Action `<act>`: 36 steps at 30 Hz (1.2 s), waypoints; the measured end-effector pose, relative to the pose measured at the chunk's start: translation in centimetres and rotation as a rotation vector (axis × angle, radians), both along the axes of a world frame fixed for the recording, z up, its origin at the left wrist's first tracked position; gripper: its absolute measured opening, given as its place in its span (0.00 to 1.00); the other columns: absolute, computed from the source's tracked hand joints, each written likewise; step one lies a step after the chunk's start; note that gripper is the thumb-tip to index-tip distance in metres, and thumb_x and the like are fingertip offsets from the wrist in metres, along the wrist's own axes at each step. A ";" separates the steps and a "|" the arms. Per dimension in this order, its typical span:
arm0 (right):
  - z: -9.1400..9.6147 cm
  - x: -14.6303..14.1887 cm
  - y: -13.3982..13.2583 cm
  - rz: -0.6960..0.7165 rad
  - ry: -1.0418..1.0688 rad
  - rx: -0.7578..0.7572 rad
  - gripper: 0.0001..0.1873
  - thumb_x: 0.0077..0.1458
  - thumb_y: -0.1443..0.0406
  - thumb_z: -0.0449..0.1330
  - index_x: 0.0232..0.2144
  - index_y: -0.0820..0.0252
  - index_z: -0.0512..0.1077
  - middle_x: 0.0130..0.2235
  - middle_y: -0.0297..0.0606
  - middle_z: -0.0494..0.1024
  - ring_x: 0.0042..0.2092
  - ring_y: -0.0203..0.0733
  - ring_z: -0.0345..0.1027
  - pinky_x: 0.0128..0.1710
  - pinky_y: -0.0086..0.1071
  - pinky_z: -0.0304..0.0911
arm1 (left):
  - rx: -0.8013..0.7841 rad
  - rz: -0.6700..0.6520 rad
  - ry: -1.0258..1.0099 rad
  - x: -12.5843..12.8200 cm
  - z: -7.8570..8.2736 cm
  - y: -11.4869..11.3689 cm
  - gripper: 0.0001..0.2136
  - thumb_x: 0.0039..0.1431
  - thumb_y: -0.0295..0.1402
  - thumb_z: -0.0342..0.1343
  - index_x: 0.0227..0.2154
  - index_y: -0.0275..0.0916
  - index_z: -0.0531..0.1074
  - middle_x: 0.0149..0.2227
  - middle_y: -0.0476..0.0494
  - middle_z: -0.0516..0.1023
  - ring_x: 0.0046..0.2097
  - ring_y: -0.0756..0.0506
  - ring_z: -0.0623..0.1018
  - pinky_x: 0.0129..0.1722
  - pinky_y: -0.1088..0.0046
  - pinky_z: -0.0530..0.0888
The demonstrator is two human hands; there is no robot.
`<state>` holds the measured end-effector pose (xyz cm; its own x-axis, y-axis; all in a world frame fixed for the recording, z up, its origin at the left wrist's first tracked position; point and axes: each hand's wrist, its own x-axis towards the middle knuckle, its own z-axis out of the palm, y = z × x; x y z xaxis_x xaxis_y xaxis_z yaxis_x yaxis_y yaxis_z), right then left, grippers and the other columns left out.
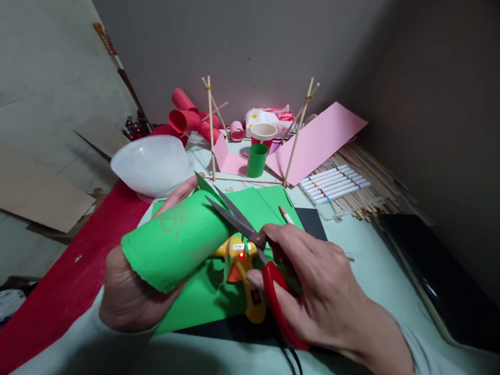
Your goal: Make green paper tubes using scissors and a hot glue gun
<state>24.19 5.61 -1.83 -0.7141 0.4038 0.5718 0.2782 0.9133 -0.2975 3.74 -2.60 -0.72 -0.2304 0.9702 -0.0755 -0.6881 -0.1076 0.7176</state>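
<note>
Scissors (252,232) are gripped in the right hand (318,284), green tube (179,242) in the left hand (129,296); beyond, red-and-white cup (263,142) hides its contents.

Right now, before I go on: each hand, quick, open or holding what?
Left hand: holding the rolled green paper, partly hidden by it.
Right hand: closed on the red-handled scissors, blades slightly apart.

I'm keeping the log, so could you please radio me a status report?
Left hand holding curled green paper. Right hand holding red-handled scissors, slightly open. Possible obstruction: yellow glue gun beneath scissors.
</note>
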 end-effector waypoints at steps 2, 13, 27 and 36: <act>0.0 -0.2 0.1 -0.036 0.002 -0.049 0.15 0.67 0.56 0.58 0.42 0.64 0.70 0.33 0.39 0.75 0.31 0.43 0.68 0.27 0.36 0.62 | 0.028 -0.015 -0.016 -0.3 -0.2 -0.1 0.22 0.61 0.33 0.54 0.57 0.45 0.78 0.59 0.46 0.81 0.62 0.33 0.78 0.57 0.55 0.81; 0.2 -0.1 0.2 -0.020 0.008 -0.223 0.17 0.65 0.56 0.60 0.45 0.66 0.72 0.38 0.42 0.76 0.36 0.45 0.68 0.33 0.37 0.64 | 0.009 -0.165 -0.015 -2.1 -1.1 -0.4 0.25 0.69 0.29 0.48 0.66 0.52 0.68 0.62 0.50 0.79 0.62 0.37 0.78 0.55 0.60 0.83; 2.2 -0.1 0.9 0.080 -0.031 -0.738 0.18 0.62 0.51 0.62 0.42 0.58 0.78 0.36 0.37 0.82 0.34 0.44 0.75 0.31 0.33 0.67 | -0.071 0.120 0.079 -0.2 0.9 0.3 0.36 0.46 0.36 0.68 0.62 0.45 0.73 0.48 0.40 0.86 0.45 0.34 0.86 0.44 0.63 0.86; 0.9 0.1 1.0 -0.019 0.020 -0.268 0.20 0.60 0.62 0.63 0.52 0.68 0.74 0.44 0.48 0.80 0.43 0.49 0.74 0.41 0.40 0.70 | -0.025 0.103 0.018 0.0 0.7 0.1 0.32 0.51 0.35 0.64 0.62 0.44 0.73 0.51 0.39 0.86 0.45 0.34 0.87 0.42 0.64 0.86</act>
<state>24.25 6.64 -0.93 -0.6946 0.5558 0.4566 0.2858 0.7958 -0.5339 3.69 -2.49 0.02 -0.3302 0.9392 -0.0942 -0.6616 -0.1591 0.7328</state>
